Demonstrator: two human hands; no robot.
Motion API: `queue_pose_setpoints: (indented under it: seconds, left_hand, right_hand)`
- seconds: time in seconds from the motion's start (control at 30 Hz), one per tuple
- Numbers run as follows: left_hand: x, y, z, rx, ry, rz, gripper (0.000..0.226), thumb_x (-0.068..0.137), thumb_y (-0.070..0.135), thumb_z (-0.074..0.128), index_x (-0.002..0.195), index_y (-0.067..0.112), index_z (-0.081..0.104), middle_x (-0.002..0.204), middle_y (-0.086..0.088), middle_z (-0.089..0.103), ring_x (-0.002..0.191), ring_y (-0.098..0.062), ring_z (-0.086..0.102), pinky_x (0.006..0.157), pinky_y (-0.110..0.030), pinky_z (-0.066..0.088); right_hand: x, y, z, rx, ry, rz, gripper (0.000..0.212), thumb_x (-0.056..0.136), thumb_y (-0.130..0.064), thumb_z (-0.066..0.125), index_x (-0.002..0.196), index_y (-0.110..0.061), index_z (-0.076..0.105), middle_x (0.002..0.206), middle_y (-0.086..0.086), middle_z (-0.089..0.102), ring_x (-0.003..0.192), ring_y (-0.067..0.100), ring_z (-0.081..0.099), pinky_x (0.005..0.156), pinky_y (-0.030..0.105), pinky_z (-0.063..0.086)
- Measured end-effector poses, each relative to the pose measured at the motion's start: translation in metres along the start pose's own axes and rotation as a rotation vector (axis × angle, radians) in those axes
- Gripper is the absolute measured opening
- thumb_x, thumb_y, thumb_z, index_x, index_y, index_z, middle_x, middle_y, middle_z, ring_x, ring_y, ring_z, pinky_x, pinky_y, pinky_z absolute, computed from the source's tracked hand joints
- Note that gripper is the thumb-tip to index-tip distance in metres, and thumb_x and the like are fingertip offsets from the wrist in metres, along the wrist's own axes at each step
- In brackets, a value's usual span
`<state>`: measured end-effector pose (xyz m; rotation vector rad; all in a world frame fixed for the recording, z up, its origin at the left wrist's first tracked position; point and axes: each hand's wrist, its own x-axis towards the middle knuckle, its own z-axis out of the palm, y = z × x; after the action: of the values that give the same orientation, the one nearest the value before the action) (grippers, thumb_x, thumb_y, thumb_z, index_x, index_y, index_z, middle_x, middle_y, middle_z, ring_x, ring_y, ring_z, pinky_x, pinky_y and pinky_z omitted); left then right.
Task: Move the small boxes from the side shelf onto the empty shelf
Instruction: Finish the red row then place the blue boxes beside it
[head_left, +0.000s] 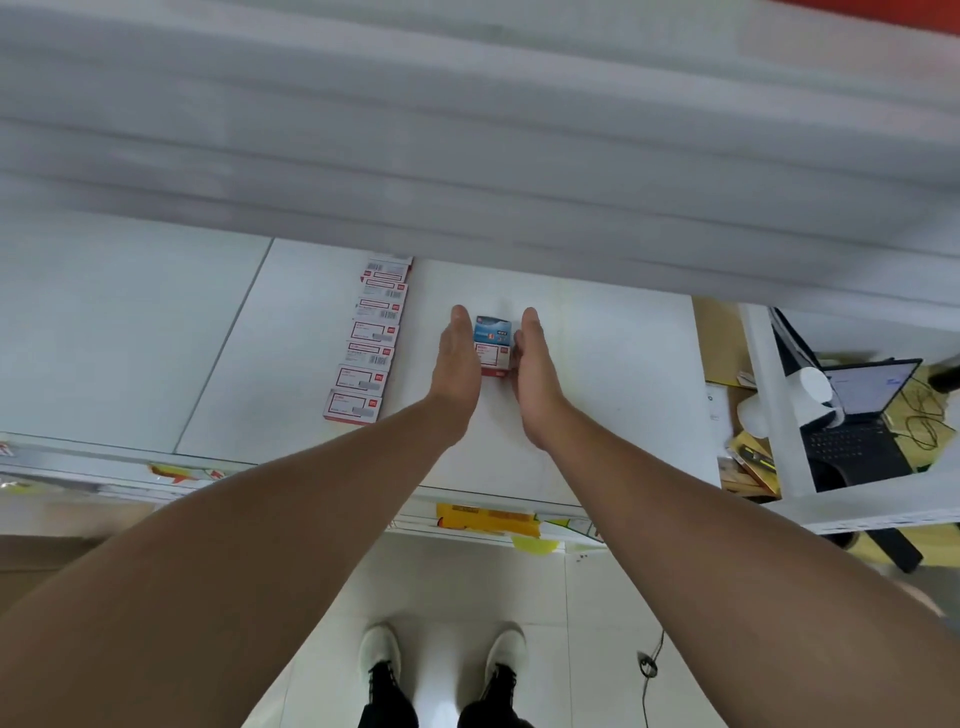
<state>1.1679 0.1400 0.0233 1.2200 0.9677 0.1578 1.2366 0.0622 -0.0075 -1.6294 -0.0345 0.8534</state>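
Observation:
Small boxes, one blue on top and red-and-white ones under it, stand on the white shelf. My left hand presses flat against their left side and my right hand against their right side, so the boxes are clamped between both palms. To the left, a row of several red-and-white small boxes lies on the same shelf, running front to back.
A blurred white upper shelf overhangs the back of the shelf. At the right stand a white rack post, a laptop and cardboard boxes. Yellow price tags line the shelf's front edge. My shoes are below.

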Motion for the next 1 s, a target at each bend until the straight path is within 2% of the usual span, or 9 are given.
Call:
queue_pose_setpoints:
  seconds: [0.07, 0.13, 0.2, 0.3, 0.4, 0.47, 0.7, 0.87, 1.0]
  left_hand:
    - [-0.004, 0.002, -0.008, 0.104, -0.009, 0.069, 0.063, 0.113, 0.059, 0.016, 0.163, 0.025, 0.032, 0.136, 0.006, 0.049, 0.113, -0.004, 0.048, 0.102, -0.030, 0.029]
    - [-0.008, -0.001, -0.023, 0.247, -0.024, 0.135, 0.055, 0.116, 0.049, 0.020, 0.155, 0.016, 0.041, 0.128, 0.006, 0.049, 0.115, -0.010, 0.055, 0.093, -0.026, 0.037]
    - [-0.010, -0.003, -0.037, 0.378, -0.046, 0.202, 0.052, 0.116, 0.045, 0.025, 0.146, 0.009, 0.046, 0.126, 0.000, 0.056, 0.132, -0.026, 0.056, 0.091, -0.025, 0.044]
    - [-0.018, -0.001, -0.058, 0.532, -0.093, 0.231, 0.061, 0.113, 0.053, 0.036, 0.164, 0.019, 0.034, 0.164, -0.006, 0.044, 0.150, -0.029, 0.044, 0.117, -0.041, 0.039]
    - [-0.028, 0.004, -0.078, 0.755, -0.145, 0.306, 0.068, 0.108, 0.062, 0.042, 0.165, 0.028, 0.030, 0.171, -0.005, 0.036, 0.151, -0.030, 0.045, 0.122, -0.054, 0.039]
    - [-0.037, 0.018, -0.089, 0.922, -0.169, 0.385, 0.067, 0.107, 0.063, 0.042, 0.163, 0.028, 0.033, 0.169, -0.004, 0.039, 0.149, -0.028, 0.046, 0.121, -0.052, 0.040]
    - [-0.066, 0.061, -0.114, 1.379, -0.141, 0.521, 0.064, 0.105, 0.063, 0.043, 0.160, 0.028, 0.039, 0.160, -0.002, 0.047, 0.142, -0.028, 0.050, 0.109, -0.051, 0.050]
    - [-0.094, 0.067, -0.131, 1.515, -0.104, 0.615, 0.067, 0.102, 0.066, 0.043, 0.158, 0.029, 0.042, 0.159, -0.001, 0.048, 0.141, -0.028, 0.050, 0.109, -0.050, 0.049]
    - [-0.124, 0.069, -0.142, 1.530, -0.061, 0.634, 0.069, 0.100, 0.068, 0.045, 0.157, 0.030, 0.042, 0.163, -0.001, 0.046, 0.143, -0.028, 0.049, 0.112, -0.052, 0.047]
  right_hand:
    - [-0.010, -0.008, -0.007, -0.042, -0.016, 0.008, 0.045, 0.110, -0.064, 0.027, 0.116, -0.036, 0.062, 0.100, -0.012, 0.069, 0.086, -0.009, 0.067, 0.080, 0.013, 0.049]
    - [-0.034, -0.022, -0.010, -0.108, -0.004, -0.012, 0.032, 0.116, -0.045, 0.025, 0.100, -0.038, 0.052, 0.093, -0.019, 0.056, 0.070, -0.018, 0.060, 0.070, 0.002, 0.044]
    - [-0.047, -0.028, -0.016, -0.213, 0.009, -0.041, 0.032, 0.117, -0.042, 0.026, 0.096, -0.039, 0.051, 0.096, -0.020, 0.054, 0.082, -0.011, 0.060, 0.089, 0.013, 0.043]
    - [-0.061, -0.024, -0.026, -0.379, 0.040, -0.088, 0.038, 0.113, -0.053, 0.031, 0.134, -0.037, 0.059, 0.135, -0.011, 0.061, 0.123, 0.011, 0.053, 0.107, 0.032, 0.034]
    - [-0.080, -0.026, -0.032, -0.520, 0.054, -0.132, 0.059, 0.111, -0.057, 0.040, 0.162, -0.028, 0.041, 0.164, -0.004, 0.044, 0.147, 0.018, 0.044, 0.117, 0.033, 0.032]
    - [-0.091, -0.032, -0.034, -0.635, 0.040, -0.162, 0.064, 0.109, -0.058, 0.047, 0.164, -0.025, 0.040, 0.167, 0.000, 0.042, 0.149, 0.021, 0.044, 0.123, 0.037, 0.033]
    - [-0.138, -0.059, -0.031, -1.075, 0.069, -0.244, 0.068, 0.104, -0.060, 0.053, 0.163, -0.030, 0.038, 0.167, -0.003, 0.041, 0.150, 0.021, 0.042, 0.118, 0.036, 0.038]
    - [-0.165, -0.078, -0.019, -1.239, 0.069, -0.252, 0.076, 0.098, -0.065, 0.058, 0.163, -0.032, 0.038, 0.166, 0.000, 0.041, 0.149, 0.024, 0.042, 0.115, 0.043, 0.045]
    - [-0.188, -0.088, -0.015, -1.254, 0.110, -0.356, 0.064, 0.097, -0.058, 0.062, 0.156, -0.036, 0.048, 0.152, 0.001, 0.054, 0.137, 0.023, 0.053, 0.105, 0.038, 0.050]
